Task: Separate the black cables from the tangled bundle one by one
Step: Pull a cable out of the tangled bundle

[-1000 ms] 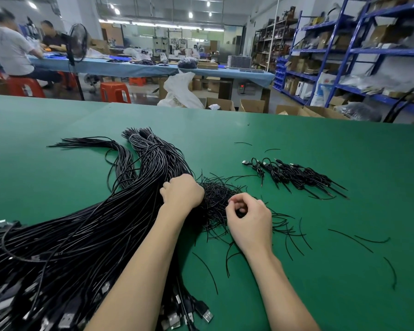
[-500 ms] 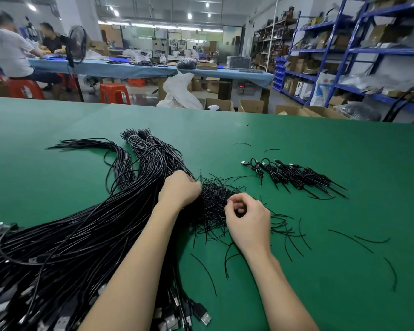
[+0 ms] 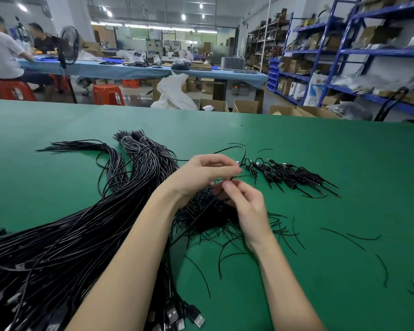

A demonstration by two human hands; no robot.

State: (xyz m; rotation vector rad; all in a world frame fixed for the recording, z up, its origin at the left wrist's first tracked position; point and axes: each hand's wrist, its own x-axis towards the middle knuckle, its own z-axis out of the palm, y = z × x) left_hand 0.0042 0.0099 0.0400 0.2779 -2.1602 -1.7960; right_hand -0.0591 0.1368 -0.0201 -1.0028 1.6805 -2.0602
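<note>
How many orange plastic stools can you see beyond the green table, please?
3: one at far left under a seated person, one standing free, one under the blue table. Others may be hidden.
</note>
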